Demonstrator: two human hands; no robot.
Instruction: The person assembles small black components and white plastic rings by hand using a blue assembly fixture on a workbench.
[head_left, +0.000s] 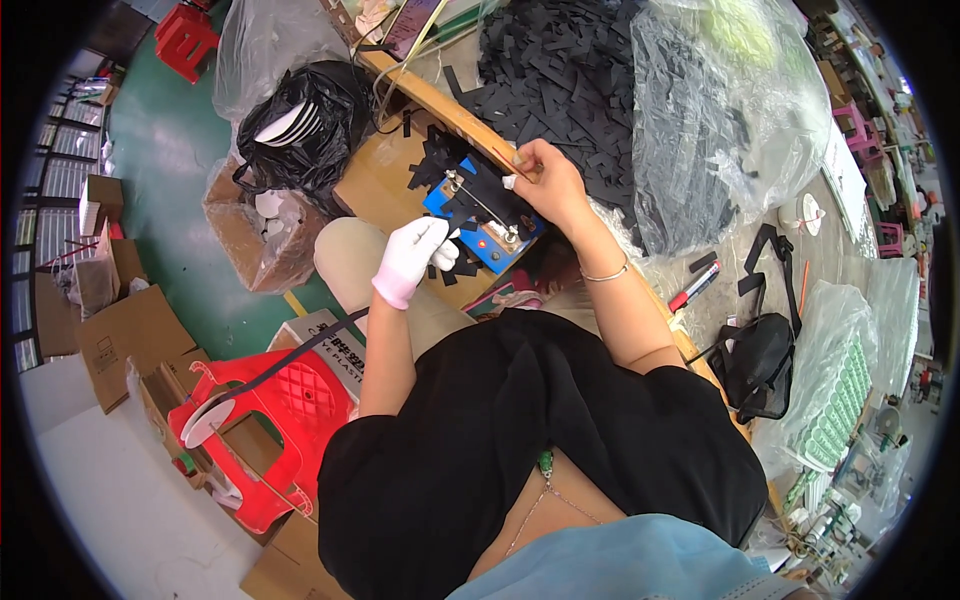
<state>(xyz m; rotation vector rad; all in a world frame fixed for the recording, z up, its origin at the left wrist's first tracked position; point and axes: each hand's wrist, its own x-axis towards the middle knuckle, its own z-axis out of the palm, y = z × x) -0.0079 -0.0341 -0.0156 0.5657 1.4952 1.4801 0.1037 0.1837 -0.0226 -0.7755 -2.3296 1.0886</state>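
Note:
My left hand (413, 255), in a white glove, is closed in a pinch on a black strap (300, 350) at the near left side of a blue-based device (489, 247). The strap runs back to a white reel (208, 420) on a red stool (290, 400). A metal rod crosses the device's top, and black cut strips (437, 158) lie around it. My bare right hand (548, 182) is above its far right end, next to the wooden table edge, fingers curled, with something white on one finger. What those fingers grip is hidden.
A large heap of black strips (560, 90) covers the table beside clear plastic sheeting (690, 130). A red marker (694, 287) and a black bag (757, 365) lie to the right. At left are a black plastic bag (340, 120) and a cardboard box (140, 340).

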